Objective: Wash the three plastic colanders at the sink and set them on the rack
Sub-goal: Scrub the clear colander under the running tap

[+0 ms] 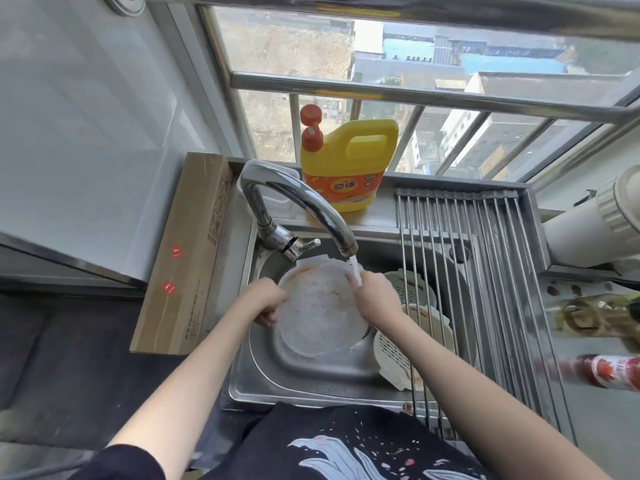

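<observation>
A pale translucent colander (320,308) with orange streaks is tilted up in the steel sink (294,377), under the running faucet (298,206). My left hand (265,299) grips its left rim. My right hand (372,292) lies on its right rim, fingers in the water stream. A green colander (412,287) and a cream colander (398,355) lie in the sink's right part, partly under the roll-up metal rack (491,271). No colander is on the rack.
A yellow detergent jug (346,168) stands on the ledge behind the faucet. A long cardboard box (183,251) lies left of the sink. Bottles (595,341) and a white pipe (595,223) sit right of the rack.
</observation>
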Available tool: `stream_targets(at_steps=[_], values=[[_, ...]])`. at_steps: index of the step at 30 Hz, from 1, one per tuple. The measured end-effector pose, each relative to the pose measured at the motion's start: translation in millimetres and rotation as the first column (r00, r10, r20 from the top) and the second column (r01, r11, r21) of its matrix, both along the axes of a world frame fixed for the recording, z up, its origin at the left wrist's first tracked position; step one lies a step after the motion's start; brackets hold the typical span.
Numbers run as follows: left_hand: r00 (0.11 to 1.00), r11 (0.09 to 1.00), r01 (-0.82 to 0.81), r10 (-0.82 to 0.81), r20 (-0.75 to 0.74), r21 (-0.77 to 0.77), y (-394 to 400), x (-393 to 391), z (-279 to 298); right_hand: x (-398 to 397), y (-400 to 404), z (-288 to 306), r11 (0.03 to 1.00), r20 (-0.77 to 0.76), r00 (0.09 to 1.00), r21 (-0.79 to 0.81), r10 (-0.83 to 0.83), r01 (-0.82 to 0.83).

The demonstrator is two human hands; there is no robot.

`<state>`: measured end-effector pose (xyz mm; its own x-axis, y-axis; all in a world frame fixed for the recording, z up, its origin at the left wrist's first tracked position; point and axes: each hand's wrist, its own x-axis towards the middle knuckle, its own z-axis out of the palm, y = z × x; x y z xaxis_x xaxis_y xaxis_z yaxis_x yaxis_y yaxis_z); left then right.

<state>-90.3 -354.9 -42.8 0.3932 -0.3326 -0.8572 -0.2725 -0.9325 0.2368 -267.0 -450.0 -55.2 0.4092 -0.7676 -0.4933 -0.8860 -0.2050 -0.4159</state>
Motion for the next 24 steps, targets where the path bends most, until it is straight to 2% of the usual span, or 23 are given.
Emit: stream_targets(at_steps=[3,7,11,15,18,21,24], values=[[0.997,0.997,-0.023,0.029,0.067,-0.079,12,-9,-16,3,-1,6,0.999,-0.118,0.992,-0.022,0.040,-0.043],[0.995,0.981,-0.065,0.078,0.064,-0.185,25,-37,-32,9,-4,22,0.995,-0.259,0.961,0.053,0.100,-0.090],[0.977,0.975,0.079,-0.034,0.211,-0.205,24,-61,-31,1,-18,31,0.963,-0.402,0.888,0.232,0.222,-0.136],[0.948,0.963,0.219,-0.172,0.268,-0.158,18,-58,-24,-14,-27,26,0.934,-0.304,0.931,0.348,0.200,-0.087],[0.883,0.931,0.312,-0.211,0.419,-0.189,11,-51,-9,-28,-19,13,0.893,-0.291,0.939,0.449,0.185,-0.037],[0.787,0.855,0.442,-0.224,0.575,-0.272,2,-50,6,-39,-4,-7,0.861,-0.150,0.985,0.485,-0.089,0.152],[0.658,0.789,0.568,-0.265,0.705,-0.234,-1,-47,15,-39,12,-16,0.856,0.041,0.945,0.438,-0.324,0.275]])
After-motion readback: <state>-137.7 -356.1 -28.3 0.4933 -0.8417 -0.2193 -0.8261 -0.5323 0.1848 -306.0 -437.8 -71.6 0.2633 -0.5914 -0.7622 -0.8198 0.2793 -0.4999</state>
